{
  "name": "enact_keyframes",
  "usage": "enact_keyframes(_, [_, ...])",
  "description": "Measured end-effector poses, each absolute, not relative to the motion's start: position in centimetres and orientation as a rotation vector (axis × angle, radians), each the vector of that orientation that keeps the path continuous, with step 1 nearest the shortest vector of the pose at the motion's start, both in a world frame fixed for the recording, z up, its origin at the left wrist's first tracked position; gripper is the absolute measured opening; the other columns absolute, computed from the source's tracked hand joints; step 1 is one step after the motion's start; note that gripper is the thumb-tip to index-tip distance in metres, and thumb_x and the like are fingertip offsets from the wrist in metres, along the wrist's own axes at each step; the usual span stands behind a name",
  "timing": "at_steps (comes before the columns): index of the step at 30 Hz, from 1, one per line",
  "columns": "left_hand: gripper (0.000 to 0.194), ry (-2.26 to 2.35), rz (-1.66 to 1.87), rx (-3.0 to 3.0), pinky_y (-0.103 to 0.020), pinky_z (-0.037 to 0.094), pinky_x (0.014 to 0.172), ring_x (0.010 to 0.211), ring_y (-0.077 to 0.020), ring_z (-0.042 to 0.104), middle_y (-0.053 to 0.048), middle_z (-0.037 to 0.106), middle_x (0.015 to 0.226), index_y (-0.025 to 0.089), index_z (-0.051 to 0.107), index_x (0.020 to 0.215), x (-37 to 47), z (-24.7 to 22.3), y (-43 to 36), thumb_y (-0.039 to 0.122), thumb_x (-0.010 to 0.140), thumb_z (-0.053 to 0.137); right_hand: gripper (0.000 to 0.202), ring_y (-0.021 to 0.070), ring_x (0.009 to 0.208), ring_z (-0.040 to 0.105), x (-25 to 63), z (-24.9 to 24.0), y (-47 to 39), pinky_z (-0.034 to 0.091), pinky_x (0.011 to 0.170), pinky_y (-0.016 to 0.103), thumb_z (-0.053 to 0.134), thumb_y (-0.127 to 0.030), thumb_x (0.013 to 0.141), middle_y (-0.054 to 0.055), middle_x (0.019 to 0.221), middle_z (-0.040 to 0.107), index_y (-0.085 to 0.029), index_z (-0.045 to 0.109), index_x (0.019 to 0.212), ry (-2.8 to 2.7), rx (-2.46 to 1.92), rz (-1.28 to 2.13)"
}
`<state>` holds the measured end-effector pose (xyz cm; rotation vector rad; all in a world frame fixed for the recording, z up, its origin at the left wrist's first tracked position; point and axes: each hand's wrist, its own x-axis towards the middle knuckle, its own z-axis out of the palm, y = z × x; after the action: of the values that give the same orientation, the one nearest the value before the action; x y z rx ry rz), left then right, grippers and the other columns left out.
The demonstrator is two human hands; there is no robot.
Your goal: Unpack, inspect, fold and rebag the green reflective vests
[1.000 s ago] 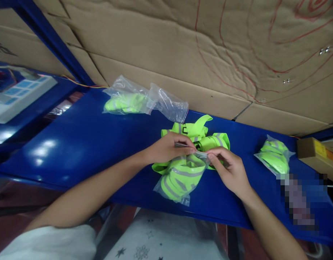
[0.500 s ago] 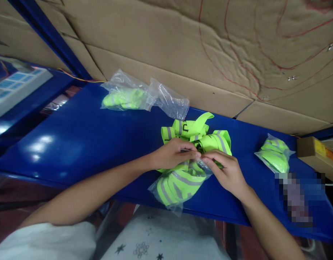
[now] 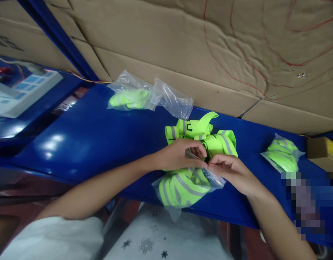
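A clear plastic bag with a folded neon-yellow strap with grey stripes (image 3: 182, 187) inside lies at the table's front edge. My left hand (image 3: 184, 154) pinches the bag's top edge, its thumb below and its fingers curled above. Close beside it, my right hand (image 3: 231, 171) grips the same edge between thumb and fingers, the bag's corner hanging under it. Just behind both hands lies a loose heap of neon-yellow straps (image 3: 196, 128) with grey stripes and black lettering, partly hidden by the hands.
At the back of the blue table (image 3: 101, 137) lie a bag with yellow material (image 3: 131, 98) and an empty-looking clear bag (image 3: 174, 99). Another filled bag (image 3: 282, 155) and a cardboard box (image 3: 322, 153) are at the right. A white power strip (image 3: 28, 90) is at the far left.
The view has shifted slightly, moving things rightward in the picture. My left fingers have lifted and spread from the thumb, and more of the bag's top edge shows beneath my right hand.
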<state>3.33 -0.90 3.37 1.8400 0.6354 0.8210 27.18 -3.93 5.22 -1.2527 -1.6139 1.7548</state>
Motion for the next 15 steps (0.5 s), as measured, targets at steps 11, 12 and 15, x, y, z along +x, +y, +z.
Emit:
enact_keyframes(11, [0.017,0.524,1.437,3.020,-0.031,0.053,0.083,0.097,-0.0154,0.069,-0.003,0.077,0.101,0.016,0.069,0.114,2.9,5.6,-3.6,0.021,0.098,0.068,0.033,0.0084,0.049,0.054,27.2,6.0,-5.0,0.044,0.047,0.020,0.077,-0.046,0.089,-0.003,0.061,0.059,-0.018,0.064,0.077,-1.553,-1.165,1.710])
enact_keyframes(12, [0.016,0.570,1.433,3.023,-0.031,0.052,0.084,0.097,-0.0154,0.069,-0.002,0.077,0.100,0.016,0.069,0.114,3.0,5.4,-3.6,0.021,0.099,0.067,0.026,0.0091,0.056,0.059,27.3,6.2,-5.3,0.047,0.052,0.020,0.075,-0.039,0.092,-0.002,0.067,0.064,-0.019,0.066,0.080,-1.725,-1.169,1.452])
enact_keyframes(15, [0.012,0.684,1.338,3.016,-0.032,0.050,0.085,0.096,-0.0149,0.069,-0.002,0.076,0.099,0.016,0.067,0.112,3.3,4.8,-3.5,0.019,0.101,0.063,0.004,0.0123,0.080,0.070,27.3,6.5,-5.9,0.053,0.074,0.023,0.073,-0.020,0.094,0.002,0.090,0.074,-0.021,0.069,0.094,-2.137,-1.061,0.703])
